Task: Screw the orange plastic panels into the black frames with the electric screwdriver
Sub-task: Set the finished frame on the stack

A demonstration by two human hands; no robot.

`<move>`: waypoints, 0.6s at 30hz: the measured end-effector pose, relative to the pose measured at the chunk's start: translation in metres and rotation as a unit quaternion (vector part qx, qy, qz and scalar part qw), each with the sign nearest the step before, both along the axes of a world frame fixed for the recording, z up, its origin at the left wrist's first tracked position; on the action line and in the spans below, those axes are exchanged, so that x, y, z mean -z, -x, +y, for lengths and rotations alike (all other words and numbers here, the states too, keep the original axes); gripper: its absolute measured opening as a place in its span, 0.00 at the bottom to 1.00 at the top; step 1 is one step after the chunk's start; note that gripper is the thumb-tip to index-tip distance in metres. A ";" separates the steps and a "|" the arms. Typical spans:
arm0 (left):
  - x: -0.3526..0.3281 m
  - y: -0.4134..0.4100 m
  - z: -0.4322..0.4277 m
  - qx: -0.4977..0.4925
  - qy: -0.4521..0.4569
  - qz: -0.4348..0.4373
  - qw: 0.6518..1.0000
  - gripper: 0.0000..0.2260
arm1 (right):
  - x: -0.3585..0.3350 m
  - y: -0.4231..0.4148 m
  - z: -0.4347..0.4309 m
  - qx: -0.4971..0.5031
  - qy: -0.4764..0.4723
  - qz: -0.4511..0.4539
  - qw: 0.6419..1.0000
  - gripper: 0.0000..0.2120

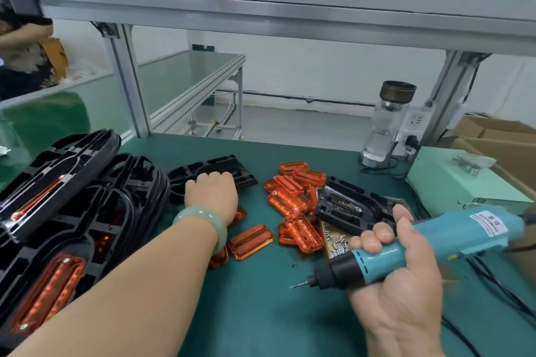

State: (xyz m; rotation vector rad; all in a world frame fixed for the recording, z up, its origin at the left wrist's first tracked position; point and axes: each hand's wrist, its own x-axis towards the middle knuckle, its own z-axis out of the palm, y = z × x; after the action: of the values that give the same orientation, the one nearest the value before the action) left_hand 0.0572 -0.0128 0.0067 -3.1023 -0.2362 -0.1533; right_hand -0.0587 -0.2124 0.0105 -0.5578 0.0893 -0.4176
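The right hand gripped the electric screwdriver, long axis 2 to 8 o'clock, bit pointing 8 o'clock; the left hand curled onto a black frame

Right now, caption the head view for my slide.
Left hand grasps a black frame, right hand grips the electric screwdriver, loose orange panels between them.

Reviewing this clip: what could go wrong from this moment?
1. The teal electric screwdriver in the right hand points its bare bit toward the left forearm; a slip might jab it.
2. The left hand, gripping the flat black plastic frame, reaches over loose orange plastic panels; its wrist could sweep them aside.
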 end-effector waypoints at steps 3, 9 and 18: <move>-0.002 0.001 0.000 0.001 0.018 -0.021 1.000 0.22 | 0.000 -0.001 -0.001 0.000 -0.002 0.001 1.000 0.09; -0.007 0.017 -0.006 0.035 0.094 -0.092 0.991 0.17 | 0.001 -0.001 -0.003 0.007 -0.014 0.003 1.000 0.05; -0.011 0.070 0.006 0.202 0.126 -0.055 0.970 0.21 | -0.003 -0.002 -0.014 0.065 -0.038 0.003 0.997 0.05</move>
State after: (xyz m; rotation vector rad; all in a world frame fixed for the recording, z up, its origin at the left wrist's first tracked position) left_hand -0.0124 -0.0068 0.0179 -3.3542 0.4134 -0.3284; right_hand -0.0566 -0.2264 0.0136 -0.4789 0.1472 -0.5366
